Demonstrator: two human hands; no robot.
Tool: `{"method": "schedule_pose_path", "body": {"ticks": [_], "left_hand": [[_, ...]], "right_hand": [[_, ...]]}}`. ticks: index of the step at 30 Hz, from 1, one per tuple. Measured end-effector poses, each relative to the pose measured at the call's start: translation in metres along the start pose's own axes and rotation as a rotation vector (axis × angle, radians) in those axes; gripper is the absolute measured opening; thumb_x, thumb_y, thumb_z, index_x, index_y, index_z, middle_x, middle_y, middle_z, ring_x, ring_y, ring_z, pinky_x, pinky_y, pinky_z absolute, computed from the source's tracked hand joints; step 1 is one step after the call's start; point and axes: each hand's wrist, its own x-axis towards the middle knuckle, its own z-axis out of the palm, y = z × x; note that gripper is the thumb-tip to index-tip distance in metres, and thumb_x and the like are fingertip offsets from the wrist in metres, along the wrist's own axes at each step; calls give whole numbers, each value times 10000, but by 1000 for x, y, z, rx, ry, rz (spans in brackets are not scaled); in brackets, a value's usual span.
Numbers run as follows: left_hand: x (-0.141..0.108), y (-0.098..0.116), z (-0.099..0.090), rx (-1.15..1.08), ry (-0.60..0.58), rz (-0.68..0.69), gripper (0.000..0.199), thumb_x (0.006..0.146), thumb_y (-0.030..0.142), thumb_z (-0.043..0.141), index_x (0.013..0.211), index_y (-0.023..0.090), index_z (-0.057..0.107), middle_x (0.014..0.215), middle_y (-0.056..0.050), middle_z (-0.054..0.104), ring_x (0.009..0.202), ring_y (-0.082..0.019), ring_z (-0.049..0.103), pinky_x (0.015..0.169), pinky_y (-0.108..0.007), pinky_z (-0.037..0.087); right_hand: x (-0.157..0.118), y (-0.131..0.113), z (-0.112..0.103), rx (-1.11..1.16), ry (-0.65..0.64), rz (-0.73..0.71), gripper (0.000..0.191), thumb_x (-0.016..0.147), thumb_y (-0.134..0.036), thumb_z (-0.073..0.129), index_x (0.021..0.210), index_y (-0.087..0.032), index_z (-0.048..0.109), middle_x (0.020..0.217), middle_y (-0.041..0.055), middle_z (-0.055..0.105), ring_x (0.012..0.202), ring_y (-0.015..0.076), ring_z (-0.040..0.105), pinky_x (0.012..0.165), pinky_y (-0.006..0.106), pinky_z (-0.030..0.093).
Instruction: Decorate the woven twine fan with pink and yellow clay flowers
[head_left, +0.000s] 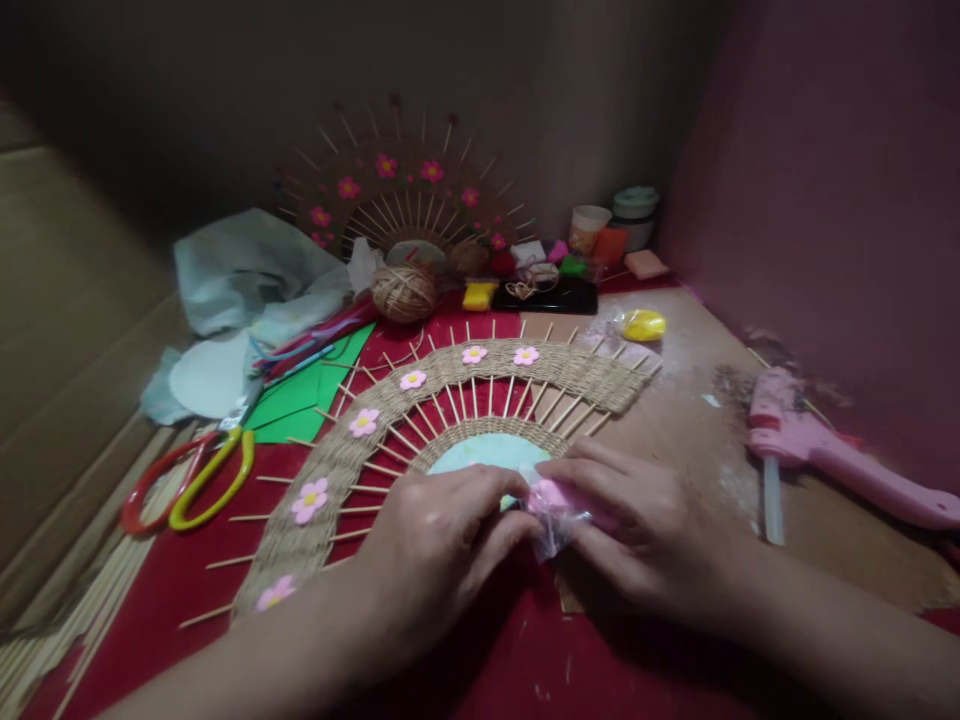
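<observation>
Over the front of the woven fan, both hands meet at a lump of pink modelling clay (555, 496) in a clear plastic wrapper (551, 538). My left hand (442, 535) pinches the wrapper's left edge between thumb and fingers. Closed around the lump's right side is my right hand (645, 520), hiding part of it. The fan has a twine band (592, 372) woven on thin sticks, with several pink flowers (364, 422) along its left and top. A light blue half-disc (480, 455) lies at its centre, partly covered by my hands.
Scissors (244, 480), green sheets (289, 408) and sticks (112, 570) lie left. Behind are a twine ball (405, 291), a phone (559, 296), yellow clay (643, 325) and a flowered fan (386, 166). A pink glue gun (825, 440) rests right, on brown board (697, 460).
</observation>
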Motion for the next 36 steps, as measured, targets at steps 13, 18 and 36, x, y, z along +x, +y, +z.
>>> {"method": "schedule_pose_path", "body": {"ticks": [13, 18, 36], "left_hand": [[-2, 0, 11, 113, 61, 86, 93, 899, 183, 512, 861, 152, 591, 685, 9, 644, 569, -103, 595, 544, -222, 448], [-6, 0, 8, 183, 2, 125, 120, 919, 173, 460, 840, 144, 547, 682, -11, 598, 569, -117, 544, 541, -248, 417], [8, 1, -29, -1312, -229, -666, 100, 825, 251, 628, 799, 156, 616, 588, 2, 621, 419, -58, 544, 385, -129, 406]], "right_hand": [[4, -4, -3, 63, 4, 70, 115, 839, -114, 487, 792, -106, 591, 782, 93, 588, 711, 165, 562, 630, 305, 480], [3, -4, -3, 132, -28, 78, 121, 833, -97, 494, 878, -107, 606, 818, 76, 595, 755, 155, 579, 662, 293, 482], [7, -3, -7, 99, 10, 129, 156, 832, -86, 494, 907, -102, 630, 802, 68, 612, 722, 135, 560, 646, 268, 454]]}}
